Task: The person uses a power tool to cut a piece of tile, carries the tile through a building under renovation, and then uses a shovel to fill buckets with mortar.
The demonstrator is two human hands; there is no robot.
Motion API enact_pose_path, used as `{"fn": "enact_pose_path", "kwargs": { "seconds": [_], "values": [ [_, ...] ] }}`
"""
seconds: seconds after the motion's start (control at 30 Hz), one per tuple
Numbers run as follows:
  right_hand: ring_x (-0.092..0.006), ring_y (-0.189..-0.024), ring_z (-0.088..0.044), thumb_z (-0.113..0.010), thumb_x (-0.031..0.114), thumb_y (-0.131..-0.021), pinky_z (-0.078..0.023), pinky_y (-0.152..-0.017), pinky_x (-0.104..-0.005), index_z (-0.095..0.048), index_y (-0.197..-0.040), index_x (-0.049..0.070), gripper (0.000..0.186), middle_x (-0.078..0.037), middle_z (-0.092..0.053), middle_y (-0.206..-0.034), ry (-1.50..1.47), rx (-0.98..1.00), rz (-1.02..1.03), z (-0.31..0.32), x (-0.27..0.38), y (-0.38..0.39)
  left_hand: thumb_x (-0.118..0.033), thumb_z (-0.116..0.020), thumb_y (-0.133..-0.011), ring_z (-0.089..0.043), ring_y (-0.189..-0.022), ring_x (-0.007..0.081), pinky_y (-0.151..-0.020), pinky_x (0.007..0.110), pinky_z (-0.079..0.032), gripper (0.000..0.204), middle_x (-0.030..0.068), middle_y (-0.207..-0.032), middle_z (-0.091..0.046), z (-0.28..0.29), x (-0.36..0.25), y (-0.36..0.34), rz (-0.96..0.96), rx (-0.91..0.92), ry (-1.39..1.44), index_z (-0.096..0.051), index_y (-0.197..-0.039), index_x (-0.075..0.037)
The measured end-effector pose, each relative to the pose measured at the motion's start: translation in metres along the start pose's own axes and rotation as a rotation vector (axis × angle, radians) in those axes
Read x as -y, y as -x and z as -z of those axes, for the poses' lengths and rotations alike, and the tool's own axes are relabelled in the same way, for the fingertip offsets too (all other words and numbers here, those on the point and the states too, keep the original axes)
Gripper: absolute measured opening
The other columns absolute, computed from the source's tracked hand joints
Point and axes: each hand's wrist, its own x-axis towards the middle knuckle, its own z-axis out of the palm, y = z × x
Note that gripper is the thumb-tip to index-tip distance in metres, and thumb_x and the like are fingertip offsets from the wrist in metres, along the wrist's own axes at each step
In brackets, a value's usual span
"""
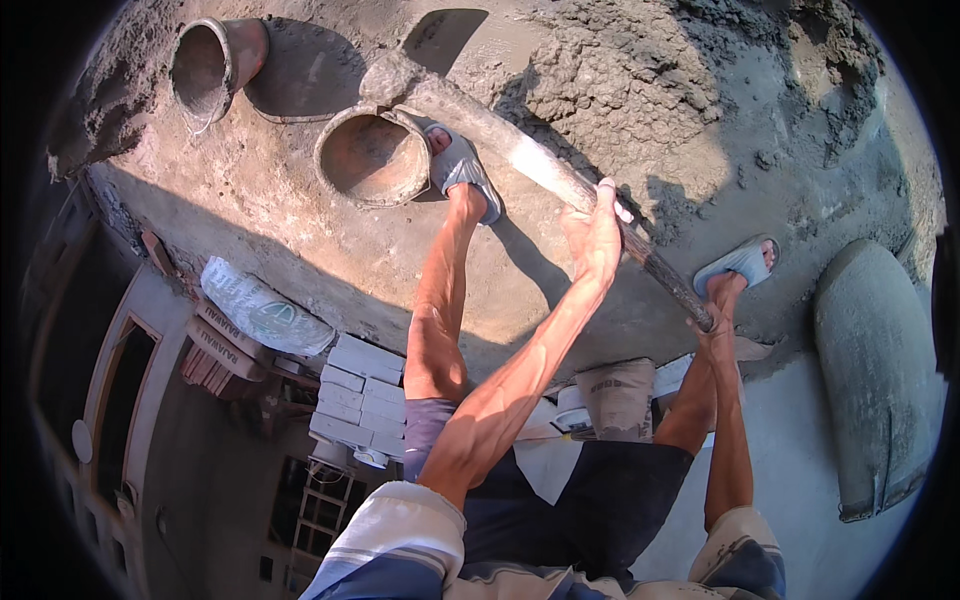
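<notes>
Both my hands grip the wooden handle of a long, mortar-caked tool (500, 135) that looks like a hoe. My left hand (595, 235) is wrapped round the middle of the handle. Near its lower end, my right hand (714, 330) is closed on it. The tool's far end reaches the rim of a mortar-stained bucket (330, 165), close to my left foot. A dark shape beyond that end could be its blade or a shadow; I cannot tell. Another bucket (232, 50) lies tilted farther left. Wet grey mortar (625, 85) is heaped beyond the handle.
My sandalled feet stand apart on the mortar-smeared ground. At the right lies a long grey cement-coated tub or barrow tray (870, 370). Pale blocks (360, 400) are stacked at the lower left, beside a white sack (262, 308). A brown sack (615, 395) is behind my legs.
</notes>
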Motion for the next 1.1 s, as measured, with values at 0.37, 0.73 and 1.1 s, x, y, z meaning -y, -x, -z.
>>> {"fn": "enact_pose_path", "kwargs": {
  "seconds": [0.37, 0.73, 1.1],
  "values": [
    [-0.0433, -0.089, -0.073, -0.084, 0.029, -0.088, -0.058, -0.08, -0.0504, -0.066, -0.127, 0.008, 0.048, -0.019, -0.076, -0.096, 0.081, -0.035, 0.293, -0.13, 0.214, -0.095, -0.023, -0.062, -0.101, -0.044, -0.04, 0.022, -0.038, 0.044, -0.044, 0.037, 0.0068, -0.054, -0.042, 0.092, -0.193, -0.187, -0.279, -0.517, -0.153, -0.045, -0.074, -0.006],
    [-0.0416, -0.079, -0.074, -0.085, 0.033, -0.087, -0.056, -0.068, -0.0489, -0.066, -0.103, 0.007, 0.036, -0.019, -0.074, -0.083, 0.27, -0.098, -0.006, 0.093, 0.173, 0.067, -0.009, -0.064, -0.096, -0.048, -0.048, 0.0193, -0.045, 0.037, -0.048, 0.013, 0.0088, -0.062, -0.051, -0.028, -0.053, -0.106, 0.053, -0.221, -0.166, -0.058, -0.093, 0.002],
    [-0.0338, -0.063, -0.053, -0.085, 0.015, -0.087, -0.048, -0.064, -0.0446, -0.063, -0.099, -0.003, 0.03, -0.018, -0.062, -0.074, 0.085, -0.232, -0.183, 0.071, -0.012, 0.206, -0.017, -0.064, -0.104, -0.057, -0.054, 0.0141, -0.05, 0.034, -0.05, 0.02, 0.0036, -0.069, -0.056, -0.079, 0.054, 0.135, 0.164, 0.138, -0.245, -0.055, -0.092, -0.004]
  ]
}}
